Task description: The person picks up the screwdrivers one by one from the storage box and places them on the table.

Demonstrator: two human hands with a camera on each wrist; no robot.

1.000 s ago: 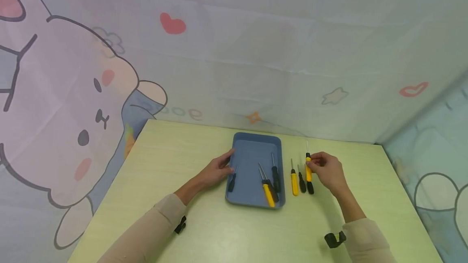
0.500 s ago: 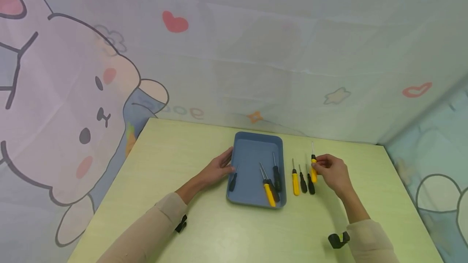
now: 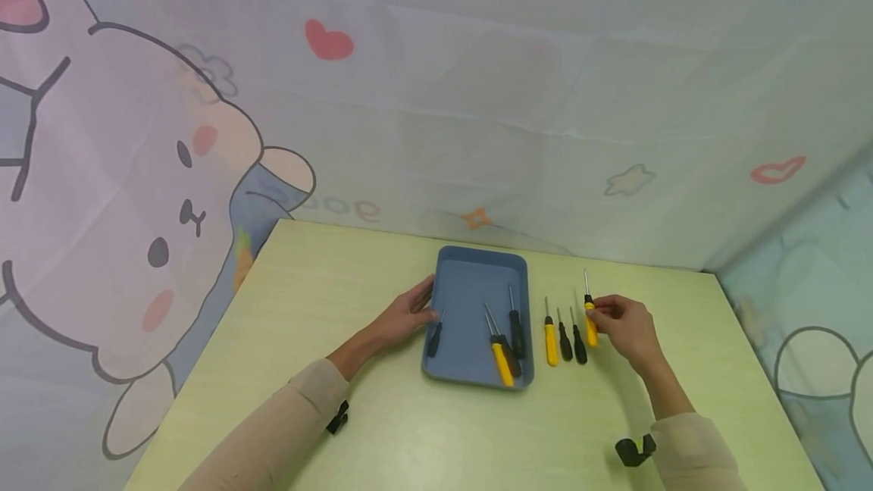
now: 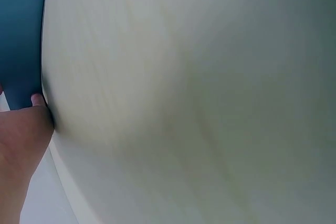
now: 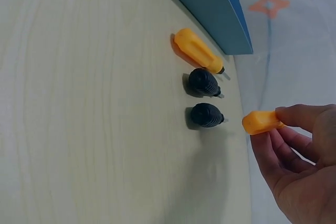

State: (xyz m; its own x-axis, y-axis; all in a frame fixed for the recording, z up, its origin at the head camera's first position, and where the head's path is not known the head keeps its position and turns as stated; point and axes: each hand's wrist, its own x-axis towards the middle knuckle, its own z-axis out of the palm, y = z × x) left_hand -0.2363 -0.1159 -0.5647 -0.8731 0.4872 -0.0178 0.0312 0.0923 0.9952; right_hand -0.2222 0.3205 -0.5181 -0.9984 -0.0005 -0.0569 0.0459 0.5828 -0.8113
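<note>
My right hand (image 3: 629,328) pinches a yellow-handled screwdriver (image 3: 590,330) between thumb and fingers, its shaft pointing toward the wall. In the right wrist view its yellow handle (image 5: 258,123) looks lifted off the table. To its left lie two black screwdrivers (image 3: 579,345) (image 5: 205,115) and another yellow screwdriver (image 3: 551,343), in a row. At the left edge of a blue-grey tray (image 3: 470,279), my left hand (image 3: 402,318) grips the rim, thumb on top. Inside the tray are a small black screwdriver (image 3: 433,341) at left and several yellow and black ones (image 3: 503,364) at right.
The pale wooden table (image 3: 436,438) meets a printed cloth wall (image 3: 505,135) at its back edge. A second cloth wall (image 3: 818,286) stands along the right side. Black wrist devices (image 3: 634,451) hang below both sleeves.
My right hand has moved right and a little toward me with the yellow screwdriver, away from over the rightmost black one, which now shows fully. The left hand and tray hold still.
</note>
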